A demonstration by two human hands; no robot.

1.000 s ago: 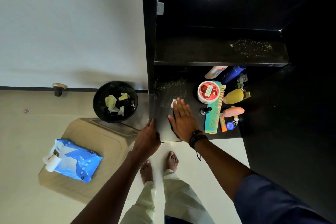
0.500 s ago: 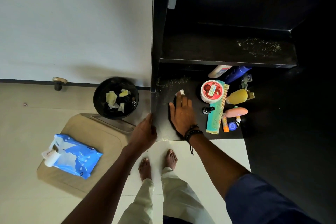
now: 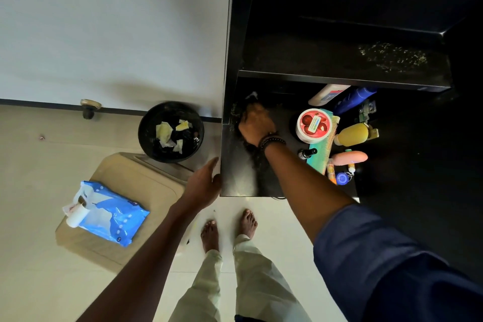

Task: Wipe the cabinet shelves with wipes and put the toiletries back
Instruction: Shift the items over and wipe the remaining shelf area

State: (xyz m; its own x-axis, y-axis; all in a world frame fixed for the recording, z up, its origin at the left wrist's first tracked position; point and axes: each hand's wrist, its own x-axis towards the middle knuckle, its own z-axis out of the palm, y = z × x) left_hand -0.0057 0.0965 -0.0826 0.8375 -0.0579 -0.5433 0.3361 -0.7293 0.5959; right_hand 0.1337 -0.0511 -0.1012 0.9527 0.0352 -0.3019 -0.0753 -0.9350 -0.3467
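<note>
Wipes pack (image 3: 109, 213) lies on the floor mat (image 3: 146, 180); spent wipes sit in the bin (image 3: 171, 132). My left hand (image 3: 202, 185), fingers loosely spread, touches the lower shelf (image 3: 237, 178) at its front corner. My right hand (image 3: 257, 123) bears on a wipe (image 3: 252, 95) at back left; blur hides whether its fingers lie flat or curled. Toiletries (image 3: 313, 125) crowd the shelf's right side, not yet wiped beneath, I judge. Upper shelf (image 3: 300, 60) shows residue at right: not yet done.

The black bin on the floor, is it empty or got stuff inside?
Not empty: crumpled wipes, yellowish and white, lie inside the black bin, seen from above.
</note>
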